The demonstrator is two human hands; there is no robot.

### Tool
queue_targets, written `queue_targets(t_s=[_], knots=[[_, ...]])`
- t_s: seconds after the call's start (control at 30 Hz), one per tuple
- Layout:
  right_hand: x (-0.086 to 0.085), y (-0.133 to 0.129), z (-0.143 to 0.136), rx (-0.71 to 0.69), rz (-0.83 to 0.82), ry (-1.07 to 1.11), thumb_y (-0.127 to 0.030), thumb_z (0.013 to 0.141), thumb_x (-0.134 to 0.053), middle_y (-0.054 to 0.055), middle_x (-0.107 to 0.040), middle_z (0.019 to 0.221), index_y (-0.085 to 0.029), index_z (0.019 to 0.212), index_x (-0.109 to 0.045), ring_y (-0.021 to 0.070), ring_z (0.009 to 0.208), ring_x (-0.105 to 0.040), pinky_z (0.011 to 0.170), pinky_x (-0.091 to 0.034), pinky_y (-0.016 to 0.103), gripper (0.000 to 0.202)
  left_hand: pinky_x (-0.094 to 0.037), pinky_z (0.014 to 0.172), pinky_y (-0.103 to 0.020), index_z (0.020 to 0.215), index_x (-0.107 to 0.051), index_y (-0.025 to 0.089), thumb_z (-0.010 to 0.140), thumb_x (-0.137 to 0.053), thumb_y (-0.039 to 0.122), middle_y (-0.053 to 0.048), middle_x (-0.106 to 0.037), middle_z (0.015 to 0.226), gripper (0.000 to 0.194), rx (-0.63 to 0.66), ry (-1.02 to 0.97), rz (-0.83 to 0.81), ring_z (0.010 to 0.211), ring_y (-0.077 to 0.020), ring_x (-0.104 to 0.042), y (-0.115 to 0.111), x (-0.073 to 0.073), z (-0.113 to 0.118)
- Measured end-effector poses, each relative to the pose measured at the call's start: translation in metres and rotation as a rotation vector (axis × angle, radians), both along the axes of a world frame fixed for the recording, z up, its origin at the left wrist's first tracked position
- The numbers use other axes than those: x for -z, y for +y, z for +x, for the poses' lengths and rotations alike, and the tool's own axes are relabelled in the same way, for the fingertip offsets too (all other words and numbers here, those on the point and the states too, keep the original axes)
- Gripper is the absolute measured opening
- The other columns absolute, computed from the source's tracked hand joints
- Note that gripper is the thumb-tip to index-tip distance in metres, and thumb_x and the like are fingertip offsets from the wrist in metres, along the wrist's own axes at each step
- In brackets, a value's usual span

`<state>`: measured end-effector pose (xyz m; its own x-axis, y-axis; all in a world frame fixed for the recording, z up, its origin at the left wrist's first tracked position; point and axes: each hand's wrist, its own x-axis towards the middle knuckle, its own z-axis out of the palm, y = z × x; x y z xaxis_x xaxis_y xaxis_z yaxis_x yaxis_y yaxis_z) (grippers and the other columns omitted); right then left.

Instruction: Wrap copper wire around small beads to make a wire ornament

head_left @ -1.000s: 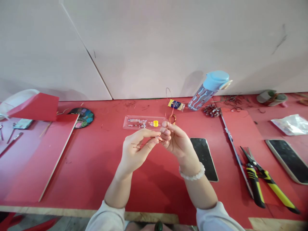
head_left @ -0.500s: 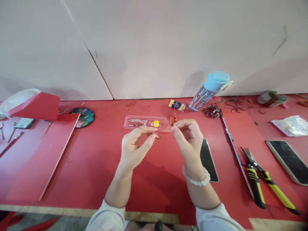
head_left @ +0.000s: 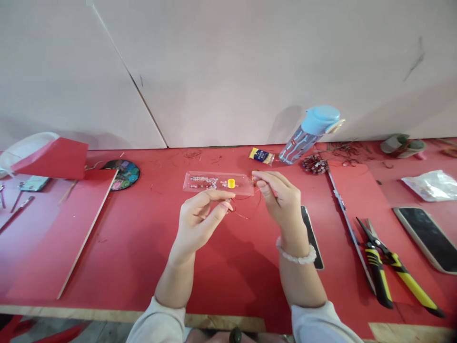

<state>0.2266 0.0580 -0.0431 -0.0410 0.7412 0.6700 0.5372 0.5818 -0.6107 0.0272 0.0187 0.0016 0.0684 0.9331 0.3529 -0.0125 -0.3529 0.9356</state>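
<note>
Between thumb and forefinger, my left hand (head_left: 200, 219) pinches a thin dark red cord (head_left: 233, 206), whose small loop curls out past the fingertips. My right hand (head_left: 280, 195), with a white bead bracelet (head_left: 296, 255) on its wrist, is closed in a pinch on another stretch of the cord. Just behind the hands lies a clear plastic tray (head_left: 246, 187) with several small beads (head_left: 204, 180) and a yellow cap (head_left: 231, 183) in it. Whether a bead sits at the left fingertips is too small to tell.
A blue-lidded bottle (head_left: 307, 133) and a small yellow-blue packet (head_left: 262, 156) stand behind the tray. To the right lie yellow-black shears (head_left: 387, 259), phones (head_left: 428, 238) and a plastic bag (head_left: 432, 186). A red board (head_left: 67, 233) and round palette (head_left: 124, 175) are at left.
My right hand has turned and shifted slightly up, its fingertips now near the tray's right end. The cord hangs more slackly between the hands. My left hand has barely moved.
</note>
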Motion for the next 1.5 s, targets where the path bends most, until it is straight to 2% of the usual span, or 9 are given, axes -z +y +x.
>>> queue_targets(t_s=[0.27, 0.47, 0.67, 0.87, 0.97, 1.1, 1.23, 1.37, 1.5], knots=[[-0.003, -0.011, -0.026, -0.084, -0.282, 0.115, -0.04, 0.103, -0.046, -0.001, -0.063, 0.059, -0.021, 0.1, -0.076, 0.0137, 0.052, -0.06, 0.056, -0.051, 0.026, 0.036, -0.064, 0.067, -0.022, 0.096, -0.078, 0.02, 0.092, -0.068, 0.018, -0.006, -0.08, 0.093, 0.011, -0.005, 0.06, 0.077, 0.072, -0.0133, -0.074, 0.001, 0.003, 0.002], [-0.005, -0.02, -0.044, -0.019, -0.453, 0.341, -0.047, 0.101, -0.05, -0.003, -0.056, 0.057, -0.019, 0.085, -0.073, 0.0113, 0.05, -0.048, 0.05, -0.041, 0.024, 0.039, -0.062, 0.066, -0.025, 0.093, -0.077, 0.019, 0.092, -0.066, 0.018, -0.006, -0.078, 0.085, 0.011, -0.03, 0.165, 0.106, 0.071, -0.0142, -0.071, -0.001, 0.0, 0.011], [-0.005, -0.021, -0.043, -0.215, -0.59, 0.491, -0.05, 0.1, -0.053, -0.005, -0.052, 0.055, -0.02, 0.092, -0.073, 0.011, 0.047, -0.048, 0.05, -0.043, 0.026, 0.036, -0.06, 0.066, -0.025, 0.092, -0.076, 0.019, 0.092, -0.064, 0.016, -0.005, -0.078, 0.083, 0.012, 0.031, 0.205, 0.175, 0.07, -0.0142, -0.071, -0.003, 0.0, 0.019], [-0.006, -0.015, -0.022, -0.417, -0.416, 0.526, -0.043, 0.095, -0.063, 0.003, -0.067, 0.096, -0.028, 0.139, -0.051, 0.0124, 0.065, -0.057, 0.062, -0.054, 0.029, 0.048, -0.058, 0.06, -0.022, 0.097, -0.077, 0.02, 0.093, -0.065, 0.021, -0.004, -0.076, 0.079, 0.013, -0.057, 0.091, 0.106, 0.066, -0.0126, -0.07, -0.002, 0.004, 0.009], [-0.006, -0.014, -0.013, -0.423, -0.277, 0.39, -0.033, 0.092, -0.067, 0.009, -0.063, 0.123, -0.031, 0.144, -0.045, 0.0155, 0.078, -0.061, 0.073, -0.059, 0.036, 0.056, -0.058, 0.058, -0.021, 0.095, -0.078, 0.019, 0.092, -0.07, 0.026, -0.005, -0.077, 0.079, 0.012, -0.099, -0.009, 0.045, 0.066, -0.0127, -0.07, -0.001, 0.006, 0.003], [-0.01, -0.017, -0.013, -0.361, -0.109, 0.306, -0.02, 0.091, -0.064, 0.009, -0.061, 0.123, -0.031, 0.136, -0.051, 0.0168, 0.082, -0.062, 0.072, -0.058, 0.037, 0.048, -0.058, 0.059, -0.021, 0.093, -0.079, 0.019, 0.09, -0.074, 0.03, -0.004, -0.075, 0.073, 0.013, -0.095, -0.073, -0.025, 0.066, -0.0135, -0.07, -0.001, 0.006, 0.0], [-0.022, -0.024, -0.015, -0.294, 0.023, 0.21, -0.023, 0.086, -0.071, 0.009, -0.061, 0.12, -0.029, 0.12, -0.061, 0.0232, 0.095, -0.066, 0.079, -0.059, 0.041, 0.036, -0.061, 0.063, -0.022, 0.094, -0.079, 0.019, 0.089, -0.075, 0.028, -0.004, -0.076, 0.077, 0.011, -0.13, -0.087, -0.046, 0.069, -0.0136, -0.071, -0.001, 0.003, 0.001], [-0.031, -0.03, -0.017, -0.427, -0.041, -0.005, -0.023, 0.089, -0.071, 0.004, -0.071, 0.09, -0.026, 0.098, -0.067, 0.0209, 0.083, -0.067, 0.075, -0.059, 0.037, 0.01, -0.062, 0.067, -0.024, 0.095, -0.079, 0.02, 0.089, -0.073, 0.024, -0.003, -0.076, 0.076, 0.01, -0.18, -0.082, -0.027, 0.07, -0.0137, -0.072, -0.001, 0.001, 0.003], [-0.03, -0.031, -0.024, -0.421, -0.052, -0.027, -0.012, 0.093, -0.061, 0.003, -0.074, 0.085, -0.024, 0.092, -0.067, 0.0179, 0.077, -0.068, 0.07, -0.058, 0.031, 0.013, -0.061, 0.068, -0.023, 0.094, -0.079, 0.02, 0.089, -0.071, 0.017, -0.003, -0.077, 0.081, 0.01, -0.188, -0.034, 0.042, 0.071, -0.013, -0.072, -0.001, 0.001, 0.006]])
